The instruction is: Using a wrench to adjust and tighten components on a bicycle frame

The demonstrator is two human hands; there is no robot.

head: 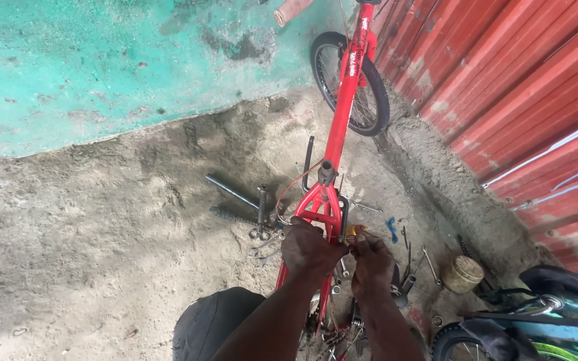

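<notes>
Left hand [309, 249] clamped on red bike frame [337, 127] lying on dirt floor [102, 254]. Right hand [371, 257] pinches a small yellow part [354, 232] beside it. Corrugated wall [516, 87] tight on right; open ground left; wrenches [265, 247] scattered near.

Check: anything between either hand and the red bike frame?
Nothing visible. The left hand already lies on the red bike frame at its rear stays. The right hand is beside it, fingers at a small yellow part by the frame.
</notes>
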